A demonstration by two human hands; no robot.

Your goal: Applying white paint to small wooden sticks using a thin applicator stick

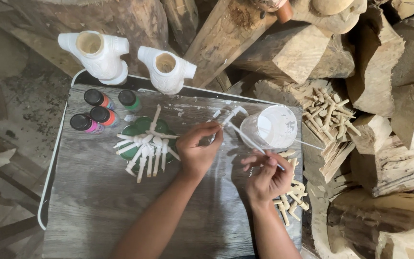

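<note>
A small white-painted wooden peg (229, 115), judged light, stiff and wet-slippery, is pinched at its unpainted end by the left hand (196, 151); a thin paintbrush (250, 141) is gripped by the right hand (267, 177).

Four small paint bottles stand together at the board's far left corner, all with round black caps. The far-left one (97, 98) has an orange label, the one beside it (129, 99) a green label. In front, one bottle (84, 123) shows a pink label and the other (103, 116) an orange-red one. No signs or screens show.
</note>
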